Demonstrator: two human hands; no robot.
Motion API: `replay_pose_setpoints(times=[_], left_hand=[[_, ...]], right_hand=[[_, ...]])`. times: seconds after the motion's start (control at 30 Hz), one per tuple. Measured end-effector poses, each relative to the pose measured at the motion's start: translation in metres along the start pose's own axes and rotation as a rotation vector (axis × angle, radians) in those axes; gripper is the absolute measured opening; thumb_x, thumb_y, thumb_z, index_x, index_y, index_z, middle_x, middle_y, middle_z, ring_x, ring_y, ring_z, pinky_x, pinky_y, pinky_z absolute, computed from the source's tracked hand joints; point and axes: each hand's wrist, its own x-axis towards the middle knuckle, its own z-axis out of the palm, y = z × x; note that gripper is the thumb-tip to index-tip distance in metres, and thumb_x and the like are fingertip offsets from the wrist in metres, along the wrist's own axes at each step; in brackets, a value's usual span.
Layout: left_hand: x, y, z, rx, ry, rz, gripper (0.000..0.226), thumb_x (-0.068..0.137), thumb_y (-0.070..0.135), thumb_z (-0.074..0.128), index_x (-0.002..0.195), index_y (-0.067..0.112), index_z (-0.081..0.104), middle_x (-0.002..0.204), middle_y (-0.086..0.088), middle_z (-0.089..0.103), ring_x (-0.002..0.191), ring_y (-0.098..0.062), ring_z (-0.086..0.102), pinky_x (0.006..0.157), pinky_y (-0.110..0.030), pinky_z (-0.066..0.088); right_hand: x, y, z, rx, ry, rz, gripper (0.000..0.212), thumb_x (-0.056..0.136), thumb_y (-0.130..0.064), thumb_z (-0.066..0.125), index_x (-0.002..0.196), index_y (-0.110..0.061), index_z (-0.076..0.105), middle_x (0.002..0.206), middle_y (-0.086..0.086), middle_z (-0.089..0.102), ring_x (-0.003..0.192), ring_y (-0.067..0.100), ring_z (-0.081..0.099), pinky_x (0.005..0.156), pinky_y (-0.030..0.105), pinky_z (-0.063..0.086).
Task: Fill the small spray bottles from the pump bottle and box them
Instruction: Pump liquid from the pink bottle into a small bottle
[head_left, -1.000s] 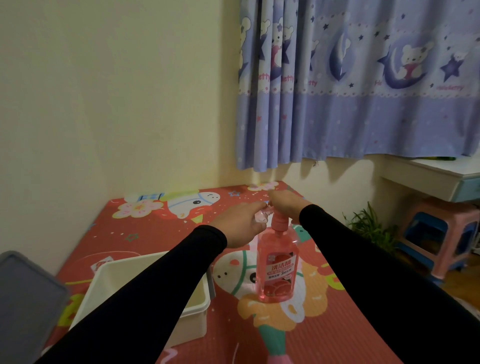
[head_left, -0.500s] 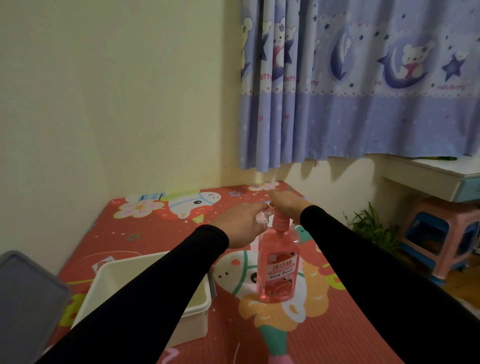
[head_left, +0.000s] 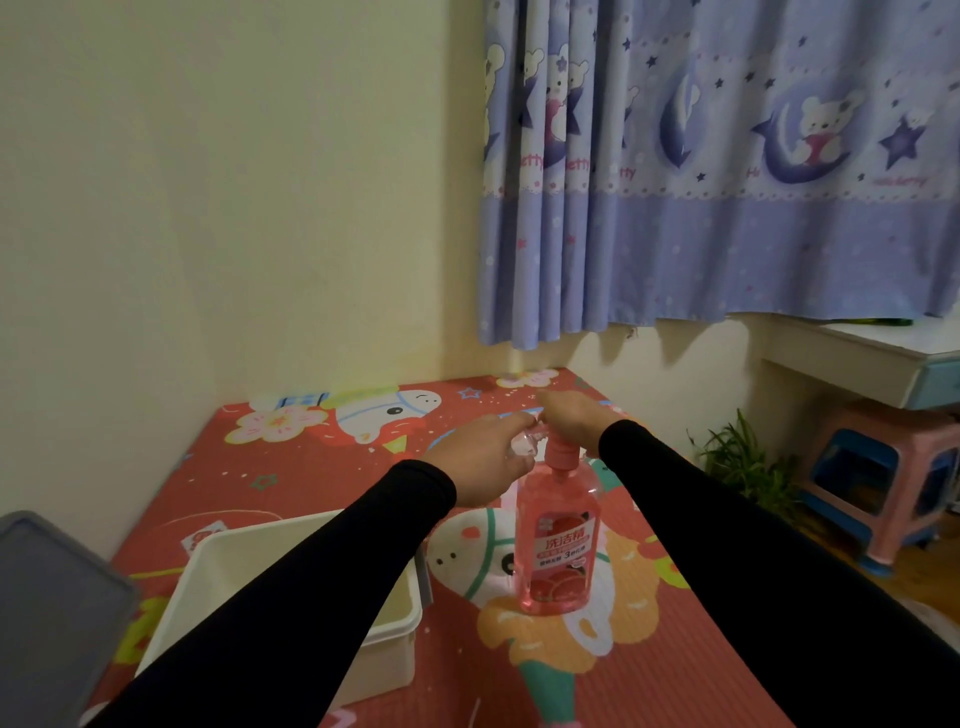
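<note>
- Pink pump bottle stands upright on the red cartoon mat, full of pink liquid. Its label has big Chinese characters, 洗洁精, plus a smaller line with a "3" in it; the rest is too tiny to read.
- Right hand sits on top of the pump head, fingers laid over it and pressing; no real grip around anything as far as I can see.
- Left hand is right beside it, just left of the pump neck, grip curled round a small clear spray bottle held up at the spout. Bottle is mostly hidden by the fingers, so I can't tell how full it is.
- Below the left forearm there's a white plastic box, open at the top, on the mat. What's inside is blocked by the sleeve.
- A grey lid-like thing pokes in at the far lower left.
- Behind both hands hangs a purple curtain with bears, moons and stars; pink script on it reads something like "Hello Betty", partly lost in the folds.
- Off to the right of the right hand: a green plant, a pink and blue stool, and a white desk.
</note>
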Motion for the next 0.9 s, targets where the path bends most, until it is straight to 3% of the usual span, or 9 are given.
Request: replay_pose_setpoints(times=[0.2, 0.3, 0.4, 0.57, 0.7, 0.9], left_hand=[[0.001, 0.001, -0.006, -0.017, 0.030, 0.023, 0.050, 0.098, 0.032, 0.048, 0.145, 0.028, 0.034, 0.132, -0.004, 0.051, 0.101, -0.018, 0.050, 0.083, -0.027, 0.036], [-0.001, 0.000, 0.002, -0.004, 0.032, 0.025, 0.047, 0.098, 0.030, 0.048, 0.143, 0.025, 0.037, 0.131, -0.007, 0.052, 0.111, -0.023, 0.052, 0.089, -0.033, 0.041], [-0.001, -0.002, 0.006, 0.011, 0.012, 0.018, 0.049, 0.099, 0.033, 0.047, 0.146, 0.027, 0.033, 0.135, -0.007, 0.049, 0.117, -0.023, 0.049, 0.091, -0.030, 0.038], [0.000, 0.003, -0.003, -0.002, 0.005, 0.013, 0.049, 0.098, 0.031, 0.048, 0.145, 0.025, 0.035, 0.132, -0.007, 0.051, 0.111, -0.023, 0.053, 0.089, -0.031, 0.041], [0.000, 0.006, -0.008, -0.002, 0.016, 0.023, 0.049, 0.099, 0.031, 0.047, 0.146, 0.026, 0.034, 0.132, -0.005, 0.052, 0.109, -0.022, 0.054, 0.083, -0.028, 0.038], [-0.004, 0.002, 0.004, 0.006, 0.006, 0.016, 0.046, 0.099, 0.031, 0.048, 0.143, 0.024, 0.037, 0.134, -0.007, 0.051, 0.116, -0.024, 0.050, 0.092, -0.032, 0.039]], right_hand=[[0.005, -0.006, -0.006, 0.015, 0.035, -0.035, 0.041, 0.102, -0.020, 0.033, 0.134, 0.002, 0.045, 0.137, 0.023, 0.050, 0.100, 0.018, 0.044, 0.101, 0.041, 0.042], [0.006, 0.002, 0.001, 0.010, 0.022, -0.007, 0.039, 0.101, -0.019, 0.035, 0.130, 0.002, 0.050, 0.135, 0.023, 0.053, 0.097, 0.018, 0.045, 0.091, 0.035, 0.042], [0.006, 0.007, 0.004, -0.007, 0.013, 0.005, 0.039, 0.101, -0.018, 0.034, 0.130, 0.003, 0.051, 0.136, 0.024, 0.051, 0.097, 0.017, 0.044, 0.092, 0.036, 0.040], [0.001, -0.003, -0.005, 0.011, 0.003, 0.002, 0.041, 0.102, -0.023, 0.035, 0.132, 0.000, 0.050, 0.135, 0.020, 0.053, 0.095, 0.017, 0.045, 0.073, 0.027, 0.043], [0.001, -0.006, -0.008, 0.025, 0.034, -0.036, 0.041, 0.102, -0.021, 0.032, 0.135, 0.001, 0.045, 0.138, 0.022, 0.049, 0.098, 0.017, 0.043, 0.091, 0.038, 0.042], [0.003, 0.005, 0.004, -0.005, 0.016, 0.015, 0.039, 0.101, -0.018, 0.034, 0.129, 0.003, 0.051, 0.135, 0.024, 0.052, 0.096, 0.017, 0.045, 0.091, 0.037, 0.042]])
